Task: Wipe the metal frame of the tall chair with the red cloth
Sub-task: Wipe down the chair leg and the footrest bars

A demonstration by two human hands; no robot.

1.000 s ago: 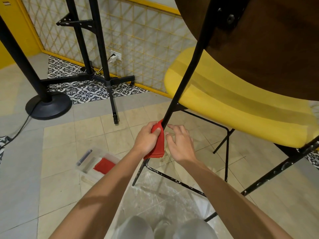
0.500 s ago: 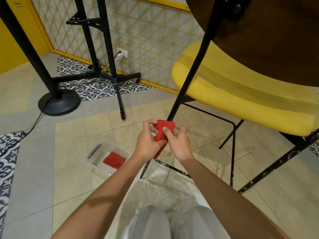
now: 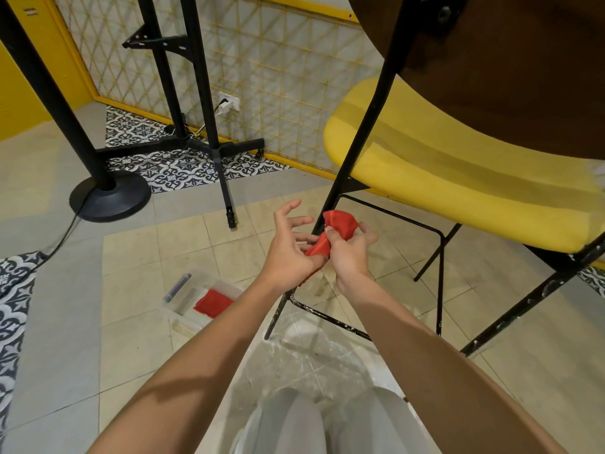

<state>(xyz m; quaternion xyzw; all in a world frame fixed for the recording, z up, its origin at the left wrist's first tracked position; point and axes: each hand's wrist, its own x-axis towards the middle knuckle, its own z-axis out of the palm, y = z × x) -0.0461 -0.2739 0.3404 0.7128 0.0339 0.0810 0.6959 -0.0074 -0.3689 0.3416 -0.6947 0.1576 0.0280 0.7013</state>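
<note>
The right hand had its grip pinched tight on the red cloth, bunching it just in front of the chair's black front leg. The left hand was spread, fingers splayed wide, the lower ones touching the cloth's trailing end. Cloth off the metal, but right beside the leg! Beyond that leg ran the thin footrest bar, then the yellow seat above and to its right. Left of the leg the tiled floor lay open, save a clear tray holding another red cloth.
</note>
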